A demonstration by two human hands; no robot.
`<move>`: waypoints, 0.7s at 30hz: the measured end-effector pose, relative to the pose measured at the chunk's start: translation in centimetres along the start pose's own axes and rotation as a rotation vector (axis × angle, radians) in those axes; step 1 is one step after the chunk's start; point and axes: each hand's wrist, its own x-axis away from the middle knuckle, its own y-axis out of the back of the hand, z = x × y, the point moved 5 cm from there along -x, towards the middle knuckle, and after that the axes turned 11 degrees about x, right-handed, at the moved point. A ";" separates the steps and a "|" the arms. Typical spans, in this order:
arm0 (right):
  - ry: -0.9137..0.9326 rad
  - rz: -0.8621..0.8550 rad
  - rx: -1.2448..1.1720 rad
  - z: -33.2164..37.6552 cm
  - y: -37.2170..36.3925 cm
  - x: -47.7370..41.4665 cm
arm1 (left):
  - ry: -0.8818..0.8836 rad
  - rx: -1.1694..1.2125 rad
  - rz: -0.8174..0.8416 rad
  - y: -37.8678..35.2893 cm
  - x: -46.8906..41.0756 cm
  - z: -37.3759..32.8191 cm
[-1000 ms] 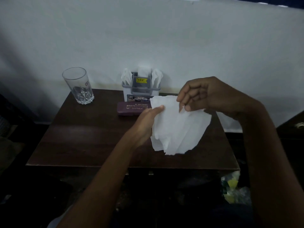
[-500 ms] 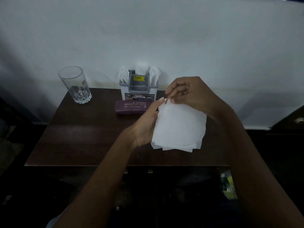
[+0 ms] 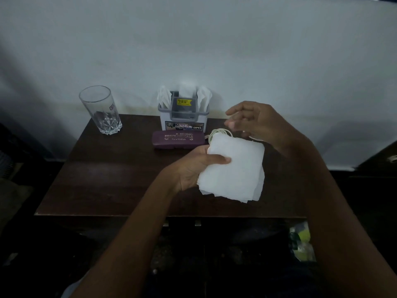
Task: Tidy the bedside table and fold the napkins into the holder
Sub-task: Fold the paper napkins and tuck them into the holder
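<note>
Left hand (image 3: 193, 166) is pinching the folded white paper napkin (image 3: 234, 171) by its left edge, thumb on top, holding it over the dark wooden counter (image 3: 107, 179). Right hand (image 3: 255, 123) is hovering just beyond the napkin's far edge, fingers loose and gripping nothing I can make out. I am judging the folding step nearly complete. The next move is likely calling for a final crease, then a carry to the grey plastic holder (image 3: 183, 119), which is standing at the counter's back behind the maroon spectacle case (image 3: 178, 139) with napkins already upright inside.

Left hand (image 3: 194, 166) grips folded napkin (image 3: 234, 168).
</note>
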 end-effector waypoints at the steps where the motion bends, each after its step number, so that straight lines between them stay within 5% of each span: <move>1: -0.058 0.049 0.005 -0.7 0.2 0.2 | -0.013 -0.010 0.005 0.0 0.0 -0.1; 10: -0.119 0.448 -0.014 -2.7 -2.0 0.7 | -0.063 -0.124 0.051 -0.4 -0.4 0.1; 21: -0.198 -0.201 -0.225 -4.0 0.2 -1.0 | -0.261 0.111 -0.306 2.5 -1.2 -0.9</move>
